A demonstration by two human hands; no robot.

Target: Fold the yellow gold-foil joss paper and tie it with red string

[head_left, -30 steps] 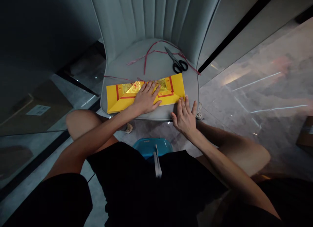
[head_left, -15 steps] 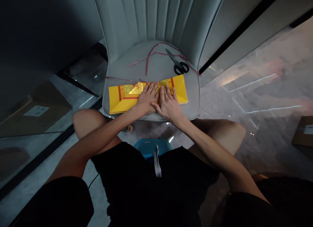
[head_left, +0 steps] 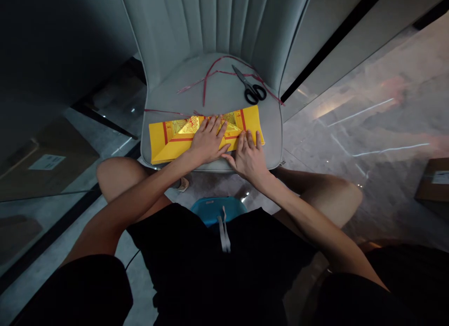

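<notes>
Across the front of a grey chair seat lies a folded stack of yellow paper (head_left: 160, 143) with red borders and a gold printed pattern. My left hand (head_left: 207, 141) rests flat on its middle, fingers spread and pointing away from me. Lower and to the right, my right hand (head_left: 249, 156) presses the near edge of the paper with its fingers stretched out. The two thumbs nearly meet between the hands. Behind the paper, black-handled scissors (head_left: 249, 86) lie on the seat, blades partly over pink-red plastic string (head_left: 205, 85). Another thin string (head_left: 164, 112) runs along the paper's far edge.
The grey chair (head_left: 210, 31) stands before me, its backrest at the far side. A blue plastic stool (head_left: 210, 211) shows between my legs. Cardboard boxes sit at the left (head_left: 66, 143) and at the right (head_left: 433, 176). A glossy floor (head_left: 368, 129) stretches to the right.
My right hand has slid right and towards me, from the middle of the paper to its near edge. My left hand stays flat on the paper. The whole view has shifted slightly.
</notes>
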